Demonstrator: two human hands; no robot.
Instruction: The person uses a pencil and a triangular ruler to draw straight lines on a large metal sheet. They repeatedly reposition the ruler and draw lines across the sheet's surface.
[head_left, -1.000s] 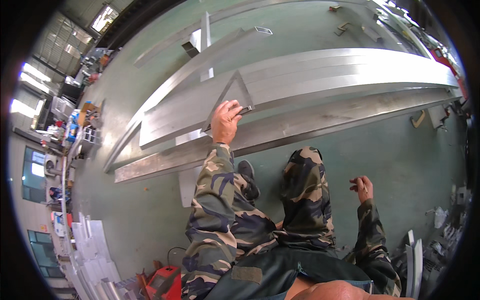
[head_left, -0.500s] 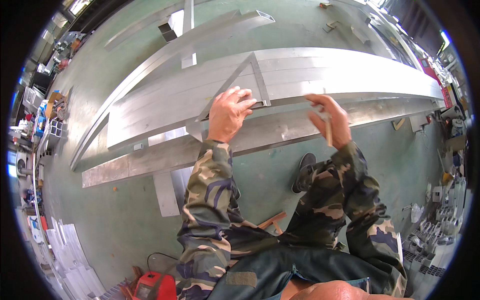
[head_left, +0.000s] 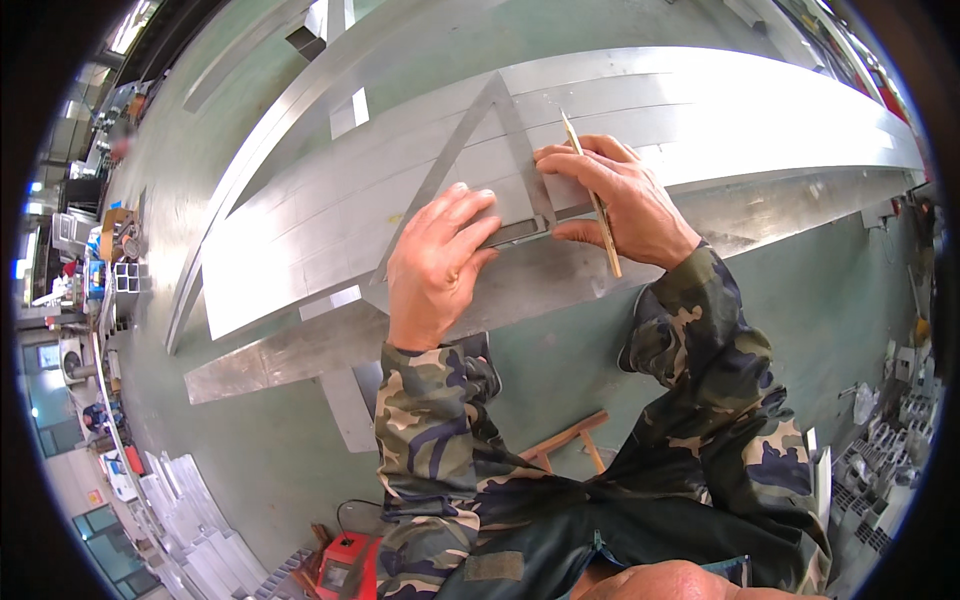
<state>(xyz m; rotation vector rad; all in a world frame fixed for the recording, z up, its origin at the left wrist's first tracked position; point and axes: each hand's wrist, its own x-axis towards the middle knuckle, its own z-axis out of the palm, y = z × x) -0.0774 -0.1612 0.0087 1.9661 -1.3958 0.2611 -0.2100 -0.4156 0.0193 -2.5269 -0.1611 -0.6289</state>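
A grey metal triangle square (head_left: pixel 517 232) lies across the pale metal bars (head_left: pixel 330 230), its apex pointing away from me. My left hand (head_left: pixel 435 265) grips its near edge, fingers over the top and thumb on the near side. Part of that edge is hidden under the hand. My right hand (head_left: pixel 628 205) holds a light wooden pencil (head_left: pixel 594 195) between its fingers, with the sharpened tip pointing up and away. Its fingertips and thumb are beside the square's right corner; whether they touch it I cannot tell.
A long metal beam (head_left: pixel 265 367) runs along the near side of the bars, above a crosswise support (head_left: pixel 346 410). Another long profile (head_left: pixel 255 150) lies beyond. Near my legs are a wooden stand (head_left: pixel 565 437) and a red machine (head_left: pixel 347 563). Metal pieces (head_left: pixel 205 520) are stacked at lower left.
My right hand has moved left and away from me, up to the square's right corner, and the pencil now points away. My left hand stays at the square. The view has shifted.
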